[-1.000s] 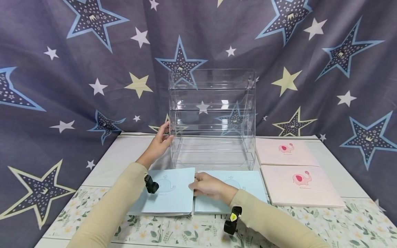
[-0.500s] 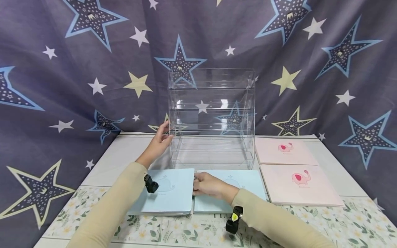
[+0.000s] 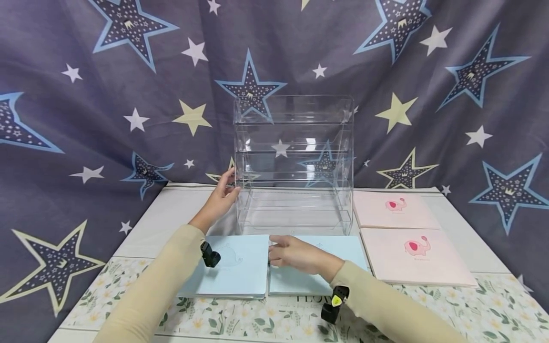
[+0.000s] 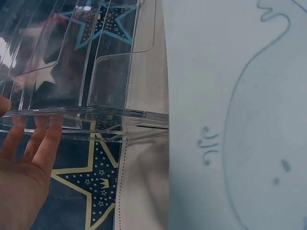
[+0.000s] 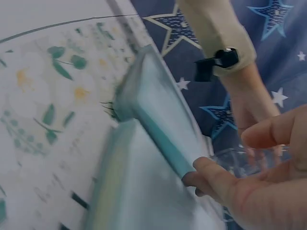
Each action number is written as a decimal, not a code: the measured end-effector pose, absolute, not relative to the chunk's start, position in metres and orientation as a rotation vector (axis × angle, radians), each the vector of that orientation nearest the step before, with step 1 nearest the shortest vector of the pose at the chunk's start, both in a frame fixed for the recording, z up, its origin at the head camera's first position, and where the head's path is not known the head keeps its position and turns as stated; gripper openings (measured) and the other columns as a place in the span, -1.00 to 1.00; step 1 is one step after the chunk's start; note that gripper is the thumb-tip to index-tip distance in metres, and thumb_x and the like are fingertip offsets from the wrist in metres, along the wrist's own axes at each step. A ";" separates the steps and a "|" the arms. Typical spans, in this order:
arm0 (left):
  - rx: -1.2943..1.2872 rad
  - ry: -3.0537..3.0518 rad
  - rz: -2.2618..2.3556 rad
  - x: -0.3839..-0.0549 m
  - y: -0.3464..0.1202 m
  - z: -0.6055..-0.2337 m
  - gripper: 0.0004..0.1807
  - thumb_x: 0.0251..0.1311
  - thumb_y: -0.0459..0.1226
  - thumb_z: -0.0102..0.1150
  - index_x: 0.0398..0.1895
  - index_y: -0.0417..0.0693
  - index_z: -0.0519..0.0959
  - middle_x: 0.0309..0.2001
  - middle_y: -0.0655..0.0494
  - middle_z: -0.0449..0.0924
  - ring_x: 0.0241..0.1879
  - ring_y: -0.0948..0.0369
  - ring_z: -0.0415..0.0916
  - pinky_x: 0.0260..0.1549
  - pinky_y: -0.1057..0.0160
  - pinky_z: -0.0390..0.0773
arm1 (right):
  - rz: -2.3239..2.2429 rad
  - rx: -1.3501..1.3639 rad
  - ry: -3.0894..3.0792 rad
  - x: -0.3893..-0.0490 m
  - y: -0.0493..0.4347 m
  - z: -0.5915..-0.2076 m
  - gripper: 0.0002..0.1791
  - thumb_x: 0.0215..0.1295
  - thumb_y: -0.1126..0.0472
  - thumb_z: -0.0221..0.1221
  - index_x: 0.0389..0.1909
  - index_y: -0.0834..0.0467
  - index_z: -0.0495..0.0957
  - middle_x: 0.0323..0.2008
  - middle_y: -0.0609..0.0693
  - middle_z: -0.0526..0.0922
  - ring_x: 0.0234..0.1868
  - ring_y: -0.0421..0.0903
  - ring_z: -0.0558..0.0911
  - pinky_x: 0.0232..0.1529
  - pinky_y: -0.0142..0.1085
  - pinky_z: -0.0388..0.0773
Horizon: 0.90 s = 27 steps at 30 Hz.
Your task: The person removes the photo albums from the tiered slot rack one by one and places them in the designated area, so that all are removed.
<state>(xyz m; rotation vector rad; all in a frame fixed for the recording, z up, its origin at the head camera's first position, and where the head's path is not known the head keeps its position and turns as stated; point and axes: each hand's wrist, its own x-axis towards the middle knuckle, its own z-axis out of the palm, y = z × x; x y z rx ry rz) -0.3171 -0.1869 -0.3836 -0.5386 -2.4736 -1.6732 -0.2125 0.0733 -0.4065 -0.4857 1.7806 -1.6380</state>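
My left hand [image 3: 219,197] holds the left side of a clear, tiered plastic rack [image 3: 293,209]. In the left wrist view, its fingers [image 4: 45,148] lie against the outside of the side panel, with the thumb at the frame's edge. Two light-blue books with whale drawings lie before the rack. My right hand [image 3: 300,255] is over the right blue book [image 3: 349,252], its fingertips by the right edge of the left blue book [image 3: 250,278]. In the right wrist view, the fingertips [image 5: 204,165] meet that book's edge and the thumb stands apart.
Two pink elephant books, a rear one [image 3: 369,209] and a front one [image 3: 390,257], lie to the rack's right. A flowered cloth [image 3: 240,319] covers the table's front. Behind hangs a dark star-patterned curtain [image 3: 163,95].
The left blue book's right side has lowered and now lies flatter. My right hand has shifted slightly right and its fingers have loosened from that book. The left hand has stayed on the rack.
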 end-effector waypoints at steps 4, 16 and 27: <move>-0.529 -2.463 -1.673 -0.319 -0.188 -0.386 -0.31 0.54 -0.34 -0.07 0.61 -0.02 -0.08 0.46 -0.28 0.13 0.34 -0.28 0.26 0.20 -0.20 0.44 | -1.660 -0.551 1.773 -0.219 0.085 -0.401 -0.25 0.50 0.32 -0.03 0.51 0.51 -0.18 0.44 0.51 0.06 0.40 0.33 0.28 0.36 -0.04 0.35; -0.499 -2.473 -1.672 -0.318 -0.187 -0.385 -0.32 0.54 -0.30 -0.05 0.61 0.01 -0.05 0.44 -0.29 0.14 0.36 -0.27 0.23 0.19 -0.20 0.46 | -1.608 -0.646 1.883 -0.229 0.137 -0.384 -0.34 0.59 0.13 -0.06 0.51 0.40 0.03 0.43 0.44 0.17 0.34 0.34 0.36 0.31 -0.01 0.42; -0.484 -2.454 -1.710 -0.317 -0.191 -0.389 -0.32 0.50 -0.27 0.06 0.59 -0.03 0.06 0.35 -0.34 0.29 0.25 -0.22 0.39 0.08 -0.16 0.57 | -1.606 -0.627 2.171 -0.233 0.202 -0.385 -0.48 0.57 0.19 -0.08 0.37 0.44 0.24 0.20 0.41 0.48 0.17 0.24 0.57 0.19 -0.04 0.55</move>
